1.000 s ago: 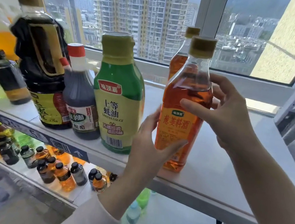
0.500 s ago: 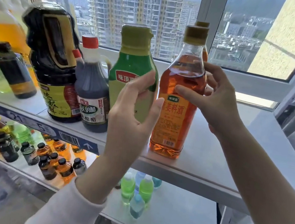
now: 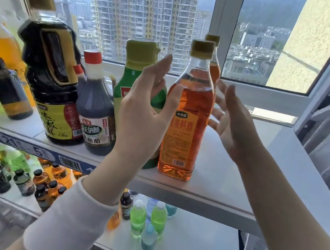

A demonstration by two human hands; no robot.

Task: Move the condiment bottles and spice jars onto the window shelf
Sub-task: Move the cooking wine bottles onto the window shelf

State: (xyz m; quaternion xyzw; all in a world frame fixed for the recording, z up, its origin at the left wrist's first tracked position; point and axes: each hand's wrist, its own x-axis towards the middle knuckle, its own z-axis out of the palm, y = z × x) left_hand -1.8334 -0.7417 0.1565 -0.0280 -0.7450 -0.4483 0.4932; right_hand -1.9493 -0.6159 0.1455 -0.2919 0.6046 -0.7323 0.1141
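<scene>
While the left hand [image 3: 143, 109] is held with fingers nearly straight and the right hand [image 3: 234, 124] with fingers spread, neither is closed round anything; the two hands are apart, one on each side of the amber bottle [image 3: 188, 115]. The left thumb lies at the bottle's shoulder, and whether it touches the plastic cannot be told. The right palm faces the bottle's right side, and a gap appears to be left. The step is judged to be the letting-go after placing. It would be done well if both hands were drawn back sideways and toward the body, not upward past the cap, so that the tall, narrow bottle is not brushed. A steadying fingertip could be kept at the shoulder until no wobble is felt. The bottle is standing on the shelf [image 3: 227, 176], close to its front edge, so a short push toward the window [image 3: 256, 42] is advised before it is left. Its long axis is upright, cap up and base flat, and its orange label is turned to the person. The green bottle [image 3: 139, 57] is just beside it on the left; whether they touch is hidden by the left hand. A second amber bottle [image 3: 214, 68] is partly hidden behind. Further left stand the vinegar bottle [image 3: 96, 111] and the soy jug [image 3: 54, 79], all upright. On the lower shelf [image 3: 196, 245] small bottles [image 3: 138, 216] are seen.
</scene>
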